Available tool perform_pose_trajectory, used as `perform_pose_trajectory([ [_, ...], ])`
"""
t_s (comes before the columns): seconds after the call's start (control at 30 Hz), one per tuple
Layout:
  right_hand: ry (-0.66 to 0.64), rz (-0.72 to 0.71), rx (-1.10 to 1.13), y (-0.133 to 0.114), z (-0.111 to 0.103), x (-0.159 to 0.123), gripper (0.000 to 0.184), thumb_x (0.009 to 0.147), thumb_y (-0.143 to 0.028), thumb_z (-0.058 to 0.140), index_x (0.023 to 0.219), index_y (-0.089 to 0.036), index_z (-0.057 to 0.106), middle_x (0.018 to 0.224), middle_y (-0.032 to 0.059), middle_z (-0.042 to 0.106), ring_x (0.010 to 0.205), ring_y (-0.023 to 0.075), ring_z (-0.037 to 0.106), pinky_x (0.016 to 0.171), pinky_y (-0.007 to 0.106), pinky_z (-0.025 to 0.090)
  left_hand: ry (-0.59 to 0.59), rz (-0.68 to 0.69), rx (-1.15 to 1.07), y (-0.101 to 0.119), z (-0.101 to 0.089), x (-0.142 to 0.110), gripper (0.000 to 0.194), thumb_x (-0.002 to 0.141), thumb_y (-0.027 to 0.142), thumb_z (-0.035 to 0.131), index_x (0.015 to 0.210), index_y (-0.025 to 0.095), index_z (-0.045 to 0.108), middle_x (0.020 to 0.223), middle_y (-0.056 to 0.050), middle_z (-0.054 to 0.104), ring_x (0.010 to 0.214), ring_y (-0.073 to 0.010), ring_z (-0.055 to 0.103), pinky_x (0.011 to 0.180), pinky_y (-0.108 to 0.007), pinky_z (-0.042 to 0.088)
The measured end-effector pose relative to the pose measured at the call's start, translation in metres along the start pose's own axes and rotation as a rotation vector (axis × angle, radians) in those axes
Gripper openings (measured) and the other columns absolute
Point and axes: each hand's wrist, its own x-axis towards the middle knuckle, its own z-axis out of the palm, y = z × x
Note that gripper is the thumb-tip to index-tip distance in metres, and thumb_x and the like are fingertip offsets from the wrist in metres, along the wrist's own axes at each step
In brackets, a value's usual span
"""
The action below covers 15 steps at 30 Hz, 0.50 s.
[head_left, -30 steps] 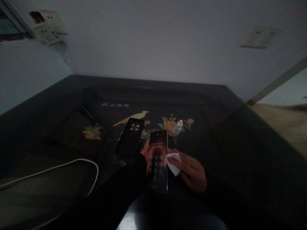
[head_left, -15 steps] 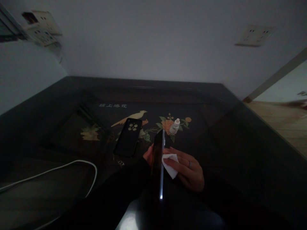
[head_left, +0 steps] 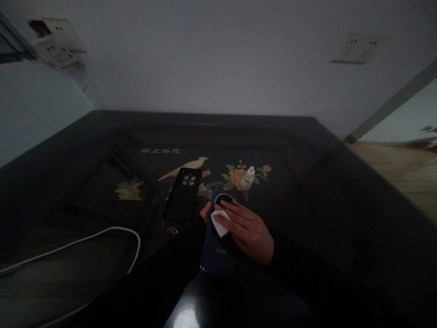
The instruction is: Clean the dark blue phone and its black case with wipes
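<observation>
The left hand [head_left: 205, 212] holds a blue phone [head_left: 217, 260] by its left side, back face up, above the near part of the dark counter [head_left: 300, 191]. Its grip is closed on the phone, though only a few fingers show at the edge and the rest is hidden. The right hand [head_left: 255, 236], with a ring [head_left: 245, 222] on one finger, lies over the upper part of the phone's back. Its fingers are nearly straight and close together, with a folded white cloth [head_left: 221, 224] caught in the grip and laid against the phone, just below the round camera area. The thumb cannot be made out.

A black phone case [head_left: 182, 197] lies on the counter to the left of the phone, apart from it, its camera holes toward the wall [head_left: 205, 59]. A small metal object [head_left: 173, 230] sits just beside the case's near end. A small clear bottle [head_left: 247, 179] with a white cap stands upright beyond the right hand, on the printed flowers [head_left: 235, 176]. A white cable [head_left: 112, 228] curves across the left side.
</observation>
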Motion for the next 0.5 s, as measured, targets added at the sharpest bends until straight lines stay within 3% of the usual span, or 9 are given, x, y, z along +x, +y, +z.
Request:
perform_pose_trajectory([
  [0.17, -0.095, -0.351, 0.019, -0.019, 0.009, -0.002, 0.024, 0.087, -0.015, 0.041, 0.104, -0.017, 0.058, 0.123, 0.0023, 0.053, 0.122, 0.0172, 0.039, 0.103, 0.037, 0.033, -0.067, -0.109, 0.039, 0.004, 0.005, -0.006, 0.065, 0.075, 0.057, 0.036, 0.115, 0.007, 0.049, 0.107, -0.016, 0.06, 0.102, -0.0311, 0.055, 0.092, -0.043, 0.036],
  [0.23, -0.093, -0.327, -0.006, -0.011, 0.009, -0.002, 0.026, 0.088, -0.015, 0.04, 0.108, -0.016, 0.056, 0.123, 0.0031, 0.053, 0.122, 0.0172, 0.038, 0.102, 0.038, 0.034, -0.088, -0.164, 0.045, 0.004, 0.005, -0.005, 0.072, 0.073, 0.06, 0.036, 0.115, 0.003, 0.047, 0.111, -0.018, 0.057, 0.106, -0.0317, 0.052, 0.097, -0.041, 0.031],
  [0.3, -0.077, -0.185, -0.06, 0.002, 0.007, -0.002, 0.032, 0.087, -0.012, 0.038, 0.118, -0.012, 0.049, 0.124, 0.0074, 0.051, 0.124, 0.0188, 0.035, 0.102, 0.041, 0.034, -0.08, -0.176, 0.026, 0.002, 0.006, -0.002, 0.071, 0.075, 0.059, 0.033, 0.118, 0.005, 0.045, 0.109, -0.015, 0.058, 0.106, -0.0261, 0.053, 0.098, -0.036, 0.031],
  [0.37, -0.095, -0.132, -0.073, 0.011, 0.005, -0.002, 0.034, 0.087, -0.013, 0.039, 0.12, -0.009, 0.046, 0.126, 0.0095, 0.049, 0.125, 0.021, 0.033, 0.102, 0.044, 0.032, -0.061, -0.138, -0.005, 0.001, 0.007, -0.001, 0.064, 0.077, 0.056, 0.031, 0.121, 0.01, 0.043, 0.106, -0.011, 0.06, 0.104, -0.0206, 0.055, 0.097, -0.032, 0.032],
  [0.5, -0.14, -0.386, 0.032, 0.0, 0.008, -0.007, 0.026, 0.087, -0.015, 0.041, 0.108, -0.015, 0.056, 0.124, 0.0043, 0.052, 0.123, 0.0195, 0.037, 0.103, 0.041, 0.032, -0.081, -0.15, -0.009, 0.004, 0.008, -0.005, 0.072, 0.073, 0.058, 0.038, 0.122, 0.006, 0.041, 0.113, -0.017, 0.056, 0.107, -0.0304, 0.052, 0.099, -0.039, 0.028],
])
